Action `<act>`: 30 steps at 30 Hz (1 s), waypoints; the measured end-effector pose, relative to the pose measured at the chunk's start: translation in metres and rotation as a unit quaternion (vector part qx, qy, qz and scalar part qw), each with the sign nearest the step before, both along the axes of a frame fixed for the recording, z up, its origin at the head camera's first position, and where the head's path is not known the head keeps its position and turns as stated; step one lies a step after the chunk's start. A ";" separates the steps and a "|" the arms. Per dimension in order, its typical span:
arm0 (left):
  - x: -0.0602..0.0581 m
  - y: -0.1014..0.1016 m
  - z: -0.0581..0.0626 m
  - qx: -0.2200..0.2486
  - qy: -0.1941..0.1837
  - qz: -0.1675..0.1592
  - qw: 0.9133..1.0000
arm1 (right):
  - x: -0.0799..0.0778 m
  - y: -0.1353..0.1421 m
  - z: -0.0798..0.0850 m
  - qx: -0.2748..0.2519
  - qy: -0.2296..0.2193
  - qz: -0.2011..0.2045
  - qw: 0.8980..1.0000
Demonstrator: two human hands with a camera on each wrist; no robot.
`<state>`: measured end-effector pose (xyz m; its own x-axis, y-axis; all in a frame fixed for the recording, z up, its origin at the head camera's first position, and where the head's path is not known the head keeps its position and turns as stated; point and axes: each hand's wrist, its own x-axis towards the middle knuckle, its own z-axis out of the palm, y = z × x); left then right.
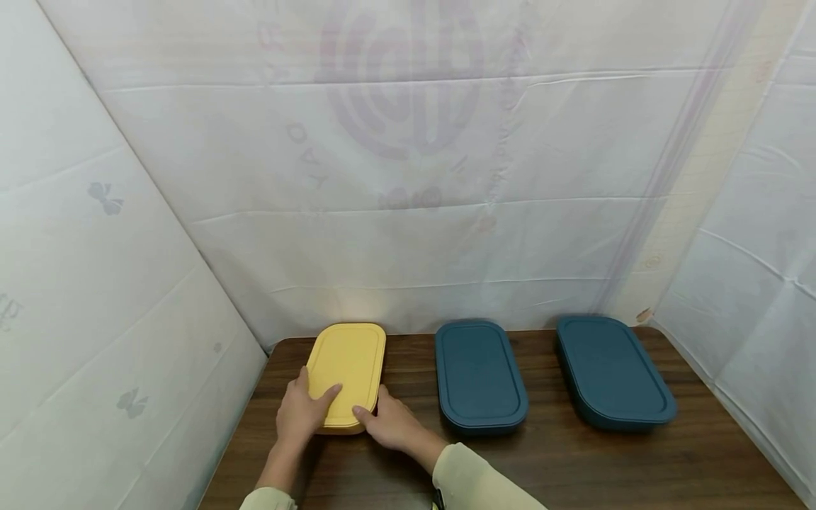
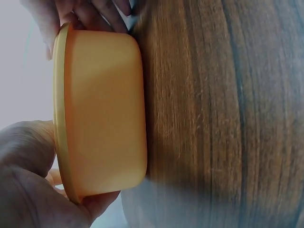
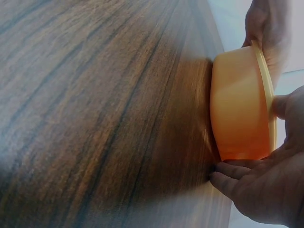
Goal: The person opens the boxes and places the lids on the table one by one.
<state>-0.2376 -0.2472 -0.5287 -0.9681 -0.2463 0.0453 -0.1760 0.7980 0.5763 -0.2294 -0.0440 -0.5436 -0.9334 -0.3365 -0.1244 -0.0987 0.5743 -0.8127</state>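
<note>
A yellow lidded food container (image 1: 347, 365) stands at the left end of the wooden table, its lid on. My left hand (image 1: 299, 411) grips its left side, thumb over the lid and fingers down the wall. On the opposite side my right hand (image 1: 394, 423) holds the near right corner, thumb on the lid's edge. In the left wrist view the plain yellow wall (image 2: 107, 114) shows between both hands, its base at the tabletop. The right wrist view has the right fingers (image 3: 228, 178) under the rim, against the container's side.
Two dark blue lidded containers stand to the right: one in the middle (image 1: 481, 375), another (image 1: 615, 372) near the table's right end. White cloth (image 1: 408, 241) hangs behind the brown wooden table (image 1: 548, 467) and along both sides.
</note>
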 end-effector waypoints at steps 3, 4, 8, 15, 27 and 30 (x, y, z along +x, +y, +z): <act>0.002 -0.001 0.003 0.021 -0.009 0.001 1.000 | 0.000 0.000 -0.001 0.001 0.000 0.000 1.000; 0.003 -0.001 0.004 0.026 -0.011 0.002 1.000 | 0.000 0.000 -0.001 0.001 -0.001 0.000 1.000; 0.004 0.000 0.005 0.036 -0.013 0.007 0.999 | 0.001 0.000 -0.002 0.001 -0.001 -0.002 1.000; 0.003 0.000 0.005 0.044 -0.014 0.008 0.999 | 0.002 0.000 0.000 0.005 -0.004 -0.002 1.000; 0.003 0.000 0.005 0.051 -0.008 0.023 0.998 | 0.000 0.002 0.002 0.001 0.003 0.006 1.000; 0.002 0.002 0.004 0.051 -0.005 0.032 0.998 | -0.001 0.003 0.002 0.000 0.003 0.006 1.000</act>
